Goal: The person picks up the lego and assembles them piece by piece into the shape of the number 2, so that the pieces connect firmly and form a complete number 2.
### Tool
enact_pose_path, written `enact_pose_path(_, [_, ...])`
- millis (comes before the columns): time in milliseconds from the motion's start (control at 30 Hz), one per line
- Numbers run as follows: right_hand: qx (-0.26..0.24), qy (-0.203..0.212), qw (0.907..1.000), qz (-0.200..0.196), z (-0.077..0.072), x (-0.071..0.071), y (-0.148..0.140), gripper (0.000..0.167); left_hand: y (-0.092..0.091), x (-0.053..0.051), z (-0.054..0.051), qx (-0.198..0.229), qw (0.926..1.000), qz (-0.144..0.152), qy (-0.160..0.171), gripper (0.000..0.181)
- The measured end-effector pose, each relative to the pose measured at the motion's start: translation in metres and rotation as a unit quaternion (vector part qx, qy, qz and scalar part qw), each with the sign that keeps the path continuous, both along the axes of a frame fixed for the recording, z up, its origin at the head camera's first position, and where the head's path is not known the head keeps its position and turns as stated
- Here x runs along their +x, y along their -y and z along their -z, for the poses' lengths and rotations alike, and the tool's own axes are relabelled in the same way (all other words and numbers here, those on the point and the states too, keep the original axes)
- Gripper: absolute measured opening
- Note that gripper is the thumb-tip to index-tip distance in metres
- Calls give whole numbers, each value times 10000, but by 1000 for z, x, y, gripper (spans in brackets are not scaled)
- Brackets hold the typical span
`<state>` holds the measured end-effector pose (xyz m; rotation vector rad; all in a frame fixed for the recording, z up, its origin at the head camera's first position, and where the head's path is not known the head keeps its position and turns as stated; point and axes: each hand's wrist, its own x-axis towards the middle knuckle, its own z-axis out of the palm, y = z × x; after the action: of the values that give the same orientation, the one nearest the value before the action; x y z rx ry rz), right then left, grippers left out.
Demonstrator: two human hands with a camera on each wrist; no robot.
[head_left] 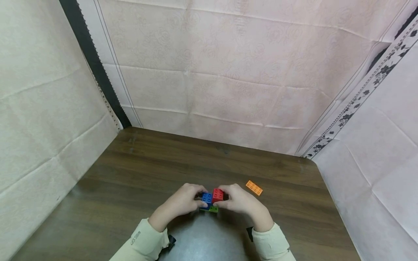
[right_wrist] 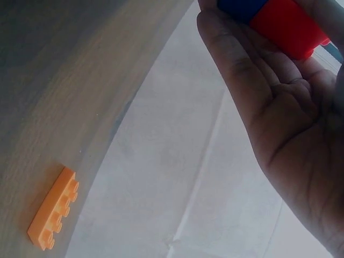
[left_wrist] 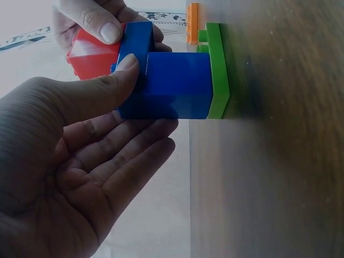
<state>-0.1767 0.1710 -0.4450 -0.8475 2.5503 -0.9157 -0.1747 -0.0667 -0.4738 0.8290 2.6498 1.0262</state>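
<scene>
A small stack of toy building bricks stands on the table in front of me. At its bottom lies a thin green plate (left_wrist: 217, 75), with a lower blue brick (left_wrist: 180, 80) on it. An upper blue brick (left_wrist: 138, 37) sits above that and reaches out sideways. On top at the right is a red brick (head_left: 217, 195). My left hand (head_left: 185, 200) holds the blue bricks, its thumb on the upper one and fingers on the far side. My right hand (head_left: 240, 200) grips the red brick between thumb and fingers. In the right wrist view the palm partly hides the stack.
An orange plate brick (head_left: 254, 187) lies studs up on the brown wooden table (head_left: 156, 163), beyond my right hand. Pale cloth (head_left: 212, 90) hangs behind the table and along both sides.
</scene>
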Motion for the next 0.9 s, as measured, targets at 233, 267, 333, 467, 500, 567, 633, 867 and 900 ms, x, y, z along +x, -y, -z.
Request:
enact_pose_path(233, [12, -1, 10000, -71, -2, -1, -1, 15, 0, -1, 1, -15, 10000, -18, 9, 28])
enact_pose_path(267, [15, 3, 10000, -87, -2, -1, -1, 15, 0, -1, 1, -21, 10000, -21, 2, 28])
enact_pose_path(333, [28, -2, 9999, -114, -2, -1, -1, 15, -1, 0, 1, -35, 10000, -24, -2, 28])
enact_pose_path(467, [15, 39, 9999, -110, -1, -2, -1, 16, -1, 0, 0, -64, 10000, -32, -7, 28])
enact_pose_path(500, [3, 61, 9999, -96, 0, -2, -1, 17, 0, -1, 1, -67, 10000, -31, -6, 28])
enact_pose_path(567, [-27, 120, 9999, -68, -1, -1, -1, 18, 0, 0, 0, -74, 10000, -40, 10, 28])
enact_pose_path(633, [-49, 158, 9999, -46, -1, 0, -1, 19, 0, 0, 0, -68, 10000, -44, 29, 28])
enact_pose_path(867, [-50, 184, 9998, 4, -3, 1, 0, 19, -1, 0, 0, -11, 10000, -71, 50, 27])
enact_pose_path(900, [-54, 190, 9998, 5, -3, 1, 0, 18, -1, 0, 0, -5, 10000, -76, 59, 27])
